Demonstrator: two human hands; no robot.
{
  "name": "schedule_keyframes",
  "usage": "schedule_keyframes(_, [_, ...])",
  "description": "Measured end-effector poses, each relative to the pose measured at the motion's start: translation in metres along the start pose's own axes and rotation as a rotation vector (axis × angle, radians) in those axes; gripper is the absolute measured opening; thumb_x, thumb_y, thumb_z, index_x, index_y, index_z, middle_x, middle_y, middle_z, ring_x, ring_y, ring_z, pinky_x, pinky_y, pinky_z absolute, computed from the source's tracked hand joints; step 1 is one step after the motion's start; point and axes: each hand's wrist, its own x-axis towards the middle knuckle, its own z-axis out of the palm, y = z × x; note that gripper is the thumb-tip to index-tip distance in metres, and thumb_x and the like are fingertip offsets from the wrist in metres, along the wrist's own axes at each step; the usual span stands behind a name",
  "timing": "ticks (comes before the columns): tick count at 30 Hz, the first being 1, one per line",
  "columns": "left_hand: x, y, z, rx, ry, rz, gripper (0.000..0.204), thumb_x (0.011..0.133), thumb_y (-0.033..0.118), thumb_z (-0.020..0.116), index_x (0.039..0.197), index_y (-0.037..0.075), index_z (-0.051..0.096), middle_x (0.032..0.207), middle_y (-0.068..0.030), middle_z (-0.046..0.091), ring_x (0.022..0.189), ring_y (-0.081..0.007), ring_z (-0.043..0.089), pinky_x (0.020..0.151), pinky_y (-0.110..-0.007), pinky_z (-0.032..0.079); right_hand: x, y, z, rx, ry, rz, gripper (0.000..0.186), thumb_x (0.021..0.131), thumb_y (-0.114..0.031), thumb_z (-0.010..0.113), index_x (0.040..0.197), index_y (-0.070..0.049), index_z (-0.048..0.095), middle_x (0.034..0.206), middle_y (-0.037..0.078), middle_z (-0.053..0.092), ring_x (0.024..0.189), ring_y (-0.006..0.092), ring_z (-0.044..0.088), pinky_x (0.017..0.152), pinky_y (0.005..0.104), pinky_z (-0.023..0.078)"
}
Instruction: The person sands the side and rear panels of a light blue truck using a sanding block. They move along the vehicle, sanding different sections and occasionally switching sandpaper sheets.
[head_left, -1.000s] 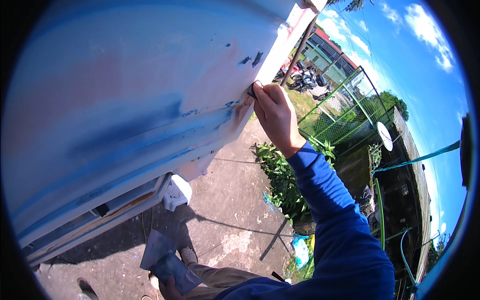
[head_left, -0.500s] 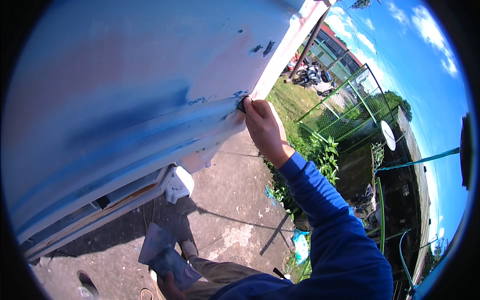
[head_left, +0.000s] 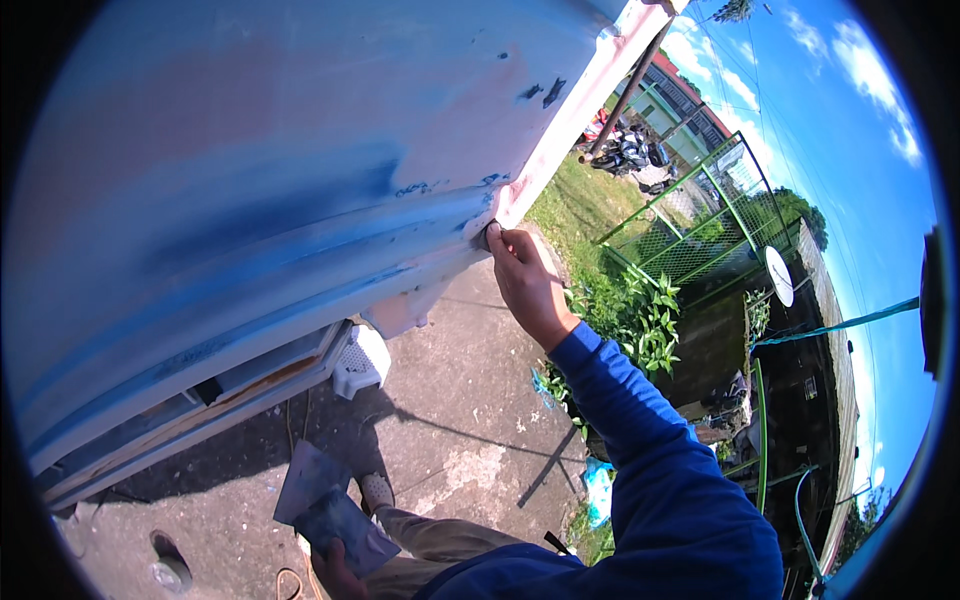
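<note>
"Sunlit concrete (head_left: 450,390) lay beside and below the big blue, white and pinkish panel (head_left: 230,120); how far along did it look?"

"Uneven, I judged: broad areas were pale, while a deep-blue smear (head_left: 330,190) and dark patches (head_left: 554,93) near the edge remained"

"And the hands?"

"Down by the trouser leg (head_left: 440,538), the left hand (head_left: 342,572) grasped a grey-blue sheet (head_left: 345,525), doubled or perhaps two; the right hand (head_left: 530,290) pinched a small dark piece (head_left: 486,237) at the panel's edge, apparently touching it"

"What differed from a second earlier?"

"That right hand had slid down the edge, past the dark specks (head_left: 492,180); the left had stayed low, its sheet with it"
</note>
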Motion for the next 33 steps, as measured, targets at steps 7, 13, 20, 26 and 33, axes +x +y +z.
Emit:
schedule_keyframes(7, [0.004,-0.007,-0.007,0.304,-0.092,0.322,0.045,0.099,0.018,0.059,0.138,-0.002,0.050,0.130,-0.0161,0.058,0.115,-0.0272,0.060,0.096,-0.038,0.050,0.014,0.003,-0.017,0.047,-0.049,-0.272,0.027,0.092,0.006,0.061,0.118,0.002,0.067,0.099,0.016,0.062,0.092,0.0294,0.065,0.081,0.0373,0.053])
schedule_keyframes(13, [0.002,-0.010,0.003,-0.092,-0.051,-0.003,0.041,0.097,0.015,0.060,0.134,-0.002,0.053,0.125,-0.0129,0.061,0.113,-0.0244,0.060,0.098,-0.037,0.048,0.009,-0.017,-0.083,0.181,-0.392,0.038,0.024,0.089,-0.004,0.057,0.107,0.001,0.072,0.092,0.012,0.063,0.087,0.0225,0.063,0.078,0.0306,0.050])
schedule_keyframes(20, [-0.015,0.030,0.044,-0.136,-0.239,0.071,0.063,0.097,0.006,0.057,0.154,-0.002,0.033,0.144,-0.0147,0.051,0.126,-0.0248,0.055,0.106,-0.036,0.044,-0.050,-0.005,-0.092,0.412,-0.159,0.179,0.022,0.091,-0.004,0.059,0.110,-0.001,0.071,0.085,0.015,0.060,0.077,0.0275,0.059,0.073,0.0340,0.049])
schedule_keyframes(26, [-0.022,0.061,0.067,-0.167,-0.318,0.216,0.056,0.099,0.007,0.055,0.151,-0.003,0.038,0.139,-0.0115,0.054,0.118,-0.0210,0.056,0.102,-0.035,0.044,-0.018,-0.016,-0.058,0.229,0.009,-0.033,0.022,0.092,0.000,0.060,0.112,-0.001,0.068,0.091,0.018,0.056,0.083,0.0325,0.057,0.072,0.0379,0.046])
schedule_keyframes(33, [-0.044,0.077,0.069,-0.149,-0.213,0.183,0.045,0.101,0.011,0.056,0.142,-0.004,0.048,0.130,-0.0105,0.059,0.113,-0.0201,0.058,0.098,-0.034,0.046,0.006,-0.019,-0.036,0.127,0.027,-0.019,0.019,0.092,-0.002,0.058,0.109,0.003,0.066,0.093,0.020,0.056,0.086,0.0355,0.057,0.077,0.0407,0.046])
